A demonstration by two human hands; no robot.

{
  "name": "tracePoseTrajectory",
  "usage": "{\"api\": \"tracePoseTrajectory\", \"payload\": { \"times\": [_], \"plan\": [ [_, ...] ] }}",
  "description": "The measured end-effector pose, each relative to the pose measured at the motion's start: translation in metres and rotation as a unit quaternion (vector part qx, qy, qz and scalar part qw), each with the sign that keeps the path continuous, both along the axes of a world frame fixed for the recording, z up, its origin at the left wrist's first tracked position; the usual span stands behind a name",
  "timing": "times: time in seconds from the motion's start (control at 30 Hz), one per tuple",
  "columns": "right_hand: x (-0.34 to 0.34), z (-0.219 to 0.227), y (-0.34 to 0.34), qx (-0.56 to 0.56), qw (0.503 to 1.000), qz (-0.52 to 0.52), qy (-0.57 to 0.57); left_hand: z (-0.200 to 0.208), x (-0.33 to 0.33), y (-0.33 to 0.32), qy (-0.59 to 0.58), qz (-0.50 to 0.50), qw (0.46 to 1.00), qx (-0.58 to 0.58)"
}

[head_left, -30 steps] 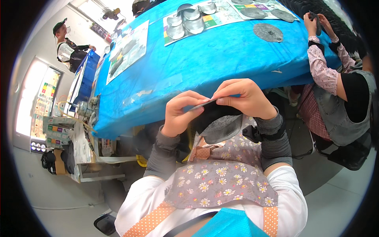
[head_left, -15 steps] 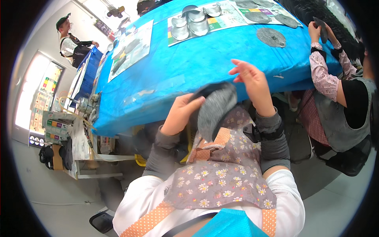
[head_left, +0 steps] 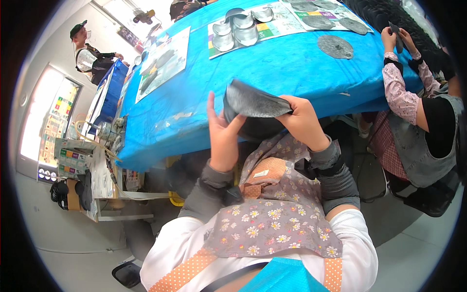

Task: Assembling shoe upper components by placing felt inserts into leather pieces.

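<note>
Head view: dark fabric piece point(head_left: 254, 103) between both hands' fingers point(head_left: 288, 104).

Grey piece's point(head_left: 253, 104) underside behind hands

Four shiny metal pieces point(head_left: 239, 29), four flat dark discs point(head_left: 335, 46), three printed sheets point(head_left: 163, 63).

Dark fabric piece point(head_left: 254, 103) between both hands
</note>
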State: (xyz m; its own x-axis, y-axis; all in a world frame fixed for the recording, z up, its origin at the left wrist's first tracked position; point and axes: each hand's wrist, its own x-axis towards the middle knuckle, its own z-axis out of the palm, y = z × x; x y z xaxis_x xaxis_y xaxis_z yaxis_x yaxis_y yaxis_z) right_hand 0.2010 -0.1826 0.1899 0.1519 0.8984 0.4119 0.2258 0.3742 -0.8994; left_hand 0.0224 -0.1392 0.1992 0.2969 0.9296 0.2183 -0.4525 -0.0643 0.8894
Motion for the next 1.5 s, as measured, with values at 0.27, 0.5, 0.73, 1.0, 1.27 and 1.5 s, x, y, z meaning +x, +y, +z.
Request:
{"api": "tracePoseTrajectory", "payload": {
  "times": [0.27, 0.5, 0.73, 1.0, 1.27, 1.5],
  "plan": [
    [0.022, 0.002, -0.013, -0.050, 0.985, 0.136, 0.093, 0.012, -0.031, 0.003, 0.196, -0.047, 0.969, 0.144],
    [0.044, 0.013, -0.025, -0.099, 0.970, 0.215, 0.061, 0.018, -0.052, 0.011, 0.163, -0.202, 0.965, 0.026],
    [0.020, 0.012, -0.020, -0.021, 0.986, 0.159, 0.050, 0.009, -0.045, 0.007, 0.199, -0.143, 0.954, 0.171],
    [0.033, 0.019, -0.027, -0.097, 0.977, 0.183, 0.051, 0.030, -0.035, -0.002, 0.220, -0.157, 0.954, 0.130],
    [0.014, 0.015, -0.019, 0.061, 0.987, 0.146, -0.030, 0.014, -0.028, -0.001, 0.247, -0.094, 0.936, 0.231],
    [0.012, 0.016, -0.018, 0.077, 0.986, 0.139, -0.044, 0.009, -0.018, -0.003, 0.222, -0.055, 0.916, 0.330]
  ]
}}
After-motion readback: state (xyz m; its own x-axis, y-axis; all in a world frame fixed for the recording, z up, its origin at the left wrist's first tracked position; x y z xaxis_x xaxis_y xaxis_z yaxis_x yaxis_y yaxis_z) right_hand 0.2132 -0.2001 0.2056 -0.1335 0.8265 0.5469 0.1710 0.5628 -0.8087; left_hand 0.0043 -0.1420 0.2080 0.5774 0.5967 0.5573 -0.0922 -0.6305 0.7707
